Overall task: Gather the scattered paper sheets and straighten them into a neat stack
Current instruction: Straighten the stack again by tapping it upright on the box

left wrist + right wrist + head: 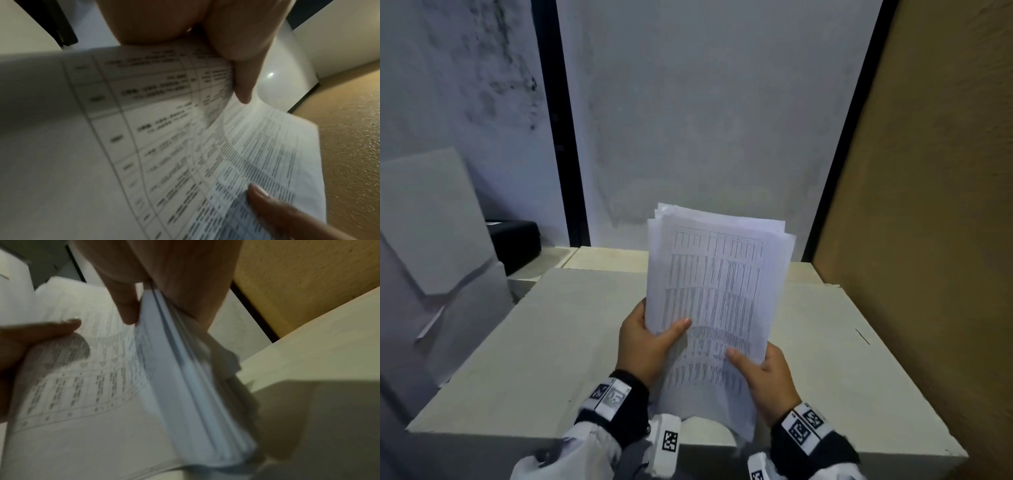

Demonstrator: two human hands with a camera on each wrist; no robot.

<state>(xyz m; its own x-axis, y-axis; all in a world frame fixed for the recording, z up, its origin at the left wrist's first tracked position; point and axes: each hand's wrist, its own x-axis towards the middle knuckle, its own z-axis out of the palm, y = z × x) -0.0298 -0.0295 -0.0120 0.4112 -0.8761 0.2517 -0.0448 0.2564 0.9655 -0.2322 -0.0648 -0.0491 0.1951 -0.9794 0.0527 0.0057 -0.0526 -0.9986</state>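
A bundle of white paper sheets (715,284) printed with tables is held up above the pale table top (544,349), its top edges uneven and fanned. My left hand (650,337) grips its left edge, thumb on the front page. My right hand (760,373) grips the lower right edge, thumb pressed on the print. In the left wrist view the printed sheets (164,146) curve under my thumb (242,68), and the other hand's thumb (273,209) lies on them. The right wrist view shows the sheet edges (195,386) pinched between thumb (125,305) and fingers.
A grey box with a raised lid (434,240) stands at the left, a black case (517,243) behind it. A brown board (928,205) walls the right side. A white wall with a black vertical strip (565,137) rises behind the table.
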